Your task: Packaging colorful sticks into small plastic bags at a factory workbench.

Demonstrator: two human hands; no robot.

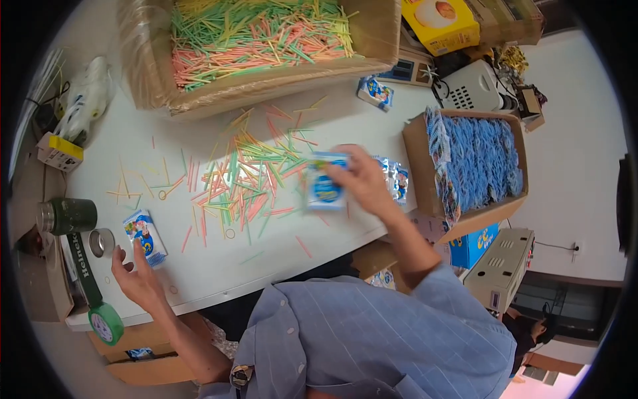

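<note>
My right hand (362, 178) grips a blue and white packet (325, 189) by its right side, above the table; both are slightly blurred. Just behind that hand, more blue and white packets (399, 183) lie near the table's right edge, partly covered by it. On the left, my left hand (136, 276) is open, fingers apart, beside another packet (147, 239) lying on the table. Whether a fingertip touches that packet, I cannot tell. Between my hands spreads a loose heap of thin pink, green and yellow sticks (246, 176).
A plastic-lined carton (266, 83) full of coloured sticks stands at the back. To the right, a carton (492, 216) holds blue packet strips. A single packet (375, 93) lies at the far right. A dark green flask (73, 216), metal ring (102, 243) and green tape roll (106, 324) line the left side.
</note>
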